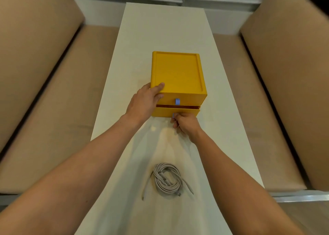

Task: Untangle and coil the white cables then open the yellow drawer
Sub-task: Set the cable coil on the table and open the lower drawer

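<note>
Yellow drawer unit (178, 72) — our left hand (142, 103) grips its corner, our right hand (185, 124) pinches its lower blue tab (173, 115).

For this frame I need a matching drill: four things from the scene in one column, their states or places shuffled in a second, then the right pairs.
Things
1. left hand
2. right hand
3. white cables
4. upper drawer

States or places
A. coiled on the table, nearest the camera
B. pinches the tab of the lower drawer, which is slightly open
C. shut
D. holds the yellow unit at its front left corner

Pairs: 1-D, 2-B, 3-A, 4-C
</note>
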A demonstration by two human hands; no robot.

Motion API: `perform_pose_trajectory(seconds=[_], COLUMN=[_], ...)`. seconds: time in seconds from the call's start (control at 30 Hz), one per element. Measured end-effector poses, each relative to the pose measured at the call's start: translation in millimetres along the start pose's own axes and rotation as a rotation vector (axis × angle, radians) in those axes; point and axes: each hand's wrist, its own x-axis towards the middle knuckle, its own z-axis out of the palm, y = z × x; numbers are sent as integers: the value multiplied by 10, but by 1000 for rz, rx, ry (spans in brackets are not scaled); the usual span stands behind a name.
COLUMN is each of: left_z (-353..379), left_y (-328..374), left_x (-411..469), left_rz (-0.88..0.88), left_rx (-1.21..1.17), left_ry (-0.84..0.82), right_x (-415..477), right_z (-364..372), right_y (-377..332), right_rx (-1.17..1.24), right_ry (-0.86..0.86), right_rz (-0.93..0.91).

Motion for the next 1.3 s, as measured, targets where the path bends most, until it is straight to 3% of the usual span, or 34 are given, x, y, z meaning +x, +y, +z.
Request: perform_pose_trajectory(seconds=[0.73,0.9,1.1,1.17,1.3], left_z=[-69,-128,-82,-20,123], left_y=[104,118,-24,-95,-100], left_x=[-69,-147,-1002,-1385,-1960], left_rz=[-45,-70,-265,-404,-573], left_rx=[-55,-43,-136,-160,-218], left_ry=[-24,-134,54,-28,-365], right_x=[-1082,-1169,-1478,-1592,-1767], right_z=[38,-40,-279,-312,-267], right_y=[536,542,706,776,872], right_rx=[-273,-260,-476,-545,-582], right_ry=[32,11,76,55,-33], right_rz=[-58,-61,-101,-90,-77])
